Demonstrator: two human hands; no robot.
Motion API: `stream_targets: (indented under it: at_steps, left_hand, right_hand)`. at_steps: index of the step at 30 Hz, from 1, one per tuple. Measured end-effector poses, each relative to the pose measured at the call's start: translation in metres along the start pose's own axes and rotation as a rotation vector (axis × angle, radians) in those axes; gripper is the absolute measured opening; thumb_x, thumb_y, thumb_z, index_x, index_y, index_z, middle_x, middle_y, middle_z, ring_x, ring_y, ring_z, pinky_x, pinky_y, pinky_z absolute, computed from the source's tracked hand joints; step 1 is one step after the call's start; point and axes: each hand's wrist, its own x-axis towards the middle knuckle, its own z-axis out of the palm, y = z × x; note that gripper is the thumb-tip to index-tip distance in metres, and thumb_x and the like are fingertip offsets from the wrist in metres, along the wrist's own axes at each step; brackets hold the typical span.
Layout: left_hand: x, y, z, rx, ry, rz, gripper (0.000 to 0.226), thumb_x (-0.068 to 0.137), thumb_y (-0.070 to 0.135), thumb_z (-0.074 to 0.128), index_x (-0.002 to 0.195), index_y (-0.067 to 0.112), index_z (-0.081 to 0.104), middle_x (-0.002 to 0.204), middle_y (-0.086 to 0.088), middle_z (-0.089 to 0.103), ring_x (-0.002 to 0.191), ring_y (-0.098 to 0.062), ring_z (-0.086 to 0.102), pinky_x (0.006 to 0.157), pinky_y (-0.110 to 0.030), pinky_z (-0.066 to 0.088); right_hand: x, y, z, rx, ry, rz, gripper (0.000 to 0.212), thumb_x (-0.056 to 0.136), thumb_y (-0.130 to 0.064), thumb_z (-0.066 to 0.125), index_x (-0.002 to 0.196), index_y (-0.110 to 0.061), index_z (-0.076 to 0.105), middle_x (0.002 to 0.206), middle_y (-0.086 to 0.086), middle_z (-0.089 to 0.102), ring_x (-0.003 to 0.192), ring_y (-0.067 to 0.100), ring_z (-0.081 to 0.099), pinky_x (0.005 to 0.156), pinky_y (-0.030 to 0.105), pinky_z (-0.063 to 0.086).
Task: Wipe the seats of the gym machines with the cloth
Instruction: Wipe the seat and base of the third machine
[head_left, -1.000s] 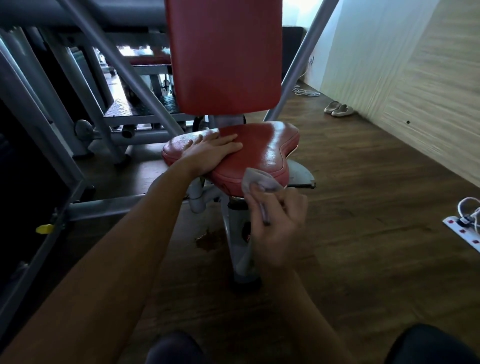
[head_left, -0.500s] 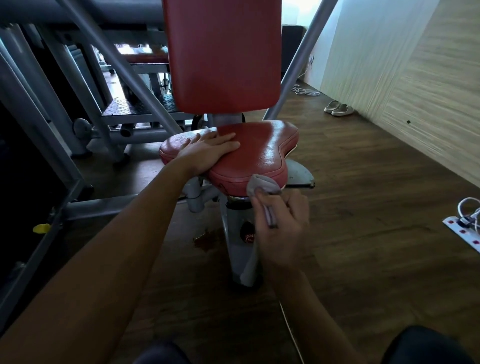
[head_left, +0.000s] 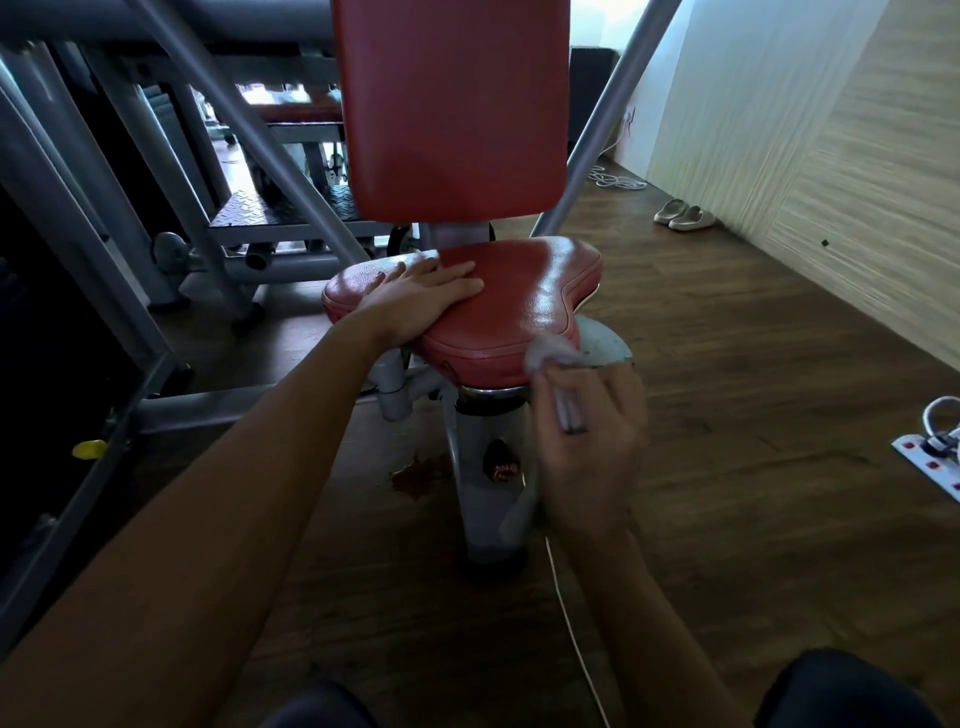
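Nearest, the right hand (head_left: 587, 441) is curled around a pale cloth (head_left: 551, 354), whose bunched end touches the front edge of the red seat (head_left: 524, 291) just above its fingers; a loose tail hangs below the palm beside the grey post (head_left: 480, 512). Beyond it, the left hand (head_left: 422, 301) lies flat, fingers straight, on the seat's left half. Behind both hands rises the red backrest (head_left: 452, 104); far right, slippers (head_left: 685, 214) sit by the wall.

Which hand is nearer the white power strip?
Right. The right hand, holding the cloth, is left of the power strip; the left hand rests farther left on the seat.
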Motion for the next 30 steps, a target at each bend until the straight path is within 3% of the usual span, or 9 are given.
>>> stream_targets:
  at_steps: [4,11,15,17,19,23,26,30]
  left_hand:
    - [-0.011,0.012,-0.002,-0.026,0.007,-0.02,0.075,0.069,0.089,0.03,0.139,0.064,0.035,0.166,0.009,0.018,0.154,-0.021,0.009,0.124,-0.049,0.004]
    - [-0.013,0.012,-0.005,-0.026,0.017,-0.011,0.082,0.065,0.091,0.028,0.141,0.062,0.035,0.166,0.008,0.019,0.153,-0.023,0.013,0.123,-0.051,0.009]
    - [-0.016,0.015,-0.006,-0.005,0.013,-0.007,0.084,0.065,0.091,0.026,0.143,0.06,0.034,0.166,0.007,0.018,0.154,-0.023,0.011,0.124,-0.051,0.006]
    - [-0.017,0.017,-0.006,-0.007,0.016,-0.013,0.079,0.069,0.088,0.028,0.142,0.06,0.035,0.166,0.008,0.018,0.154,-0.023,0.011,0.124,-0.05,0.005]
    - [-0.017,0.017,-0.006,0.001,0.016,-0.011,0.08,0.068,0.089,0.027,0.142,0.061,0.036,0.166,0.009,0.019,0.153,-0.022,0.012,0.124,-0.05,0.006]
    - [-0.02,0.019,-0.008,-0.005,0.019,-0.008,0.072,0.074,0.083,0.03,0.142,0.059,0.037,0.165,0.008,0.021,0.153,-0.021,0.015,0.123,-0.05,0.008]
    - [-0.023,0.021,-0.009,0.007,0.033,0.005,0.064,0.082,0.078,0.032,0.143,0.058,0.036,0.166,0.008,0.02,0.153,-0.021,0.015,0.123,-0.05,0.008]
    - [-0.021,0.02,-0.007,-0.001,0.025,0.001,0.073,0.073,0.085,0.027,0.142,0.061,0.034,0.166,0.01,0.018,0.153,-0.02,0.014,0.124,-0.049,0.009]
  right_hand:
    - [0.019,0.015,-0.009,0.056,0.058,0.114,0.007,0.087,-0.012,0.074,0.091,-0.006,0.072,0.085,0.0,0.053,0.079,0.026,0.059,0.069,0.029,0.048]
    - [0.006,-0.008,-0.002,0.009,-0.069,-0.144,0.013,0.086,-0.016,0.078,0.094,-0.006,0.074,0.085,0.004,0.053,0.078,0.021,0.052,0.066,0.034,0.048]
    - [0.029,0.003,-0.006,0.097,-0.048,0.068,0.015,0.088,-0.017,0.075,0.101,-0.009,0.075,0.089,0.003,0.057,0.084,0.02,0.057,0.072,0.039,0.052]
    - [0.037,0.001,-0.006,0.101,-0.049,0.09,0.015,0.089,-0.02,0.074,0.102,-0.011,0.075,0.087,0.001,0.055,0.085,0.019,0.055,0.074,0.036,0.05]
    - [0.032,-0.009,-0.005,0.062,-0.077,-0.027,0.015,0.091,-0.024,0.072,0.1,-0.013,0.076,0.084,0.002,0.053,0.084,0.018,0.05,0.074,0.029,0.044]
    - [0.013,-0.016,-0.001,0.026,-0.134,-0.194,0.014,0.09,-0.023,0.075,0.098,-0.012,0.077,0.083,-0.002,0.051,0.079,0.018,0.049,0.067,0.035,0.046]
    - [0.029,-0.022,-0.007,0.04,-0.208,-0.115,0.014,0.092,-0.029,0.072,0.1,-0.018,0.075,0.088,-0.005,0.054,0.083,0.017,0.053,0.07,0.034,0.049]
    - [0.093,-0.03,0.0,0.161,-0.183,0.066,0.019,0.093,-0.039,0.067,0.102,-0.023,0.074,0.094,-0.004,0.061,0.09,0.013,0.06,0.077,0.025,0.05]
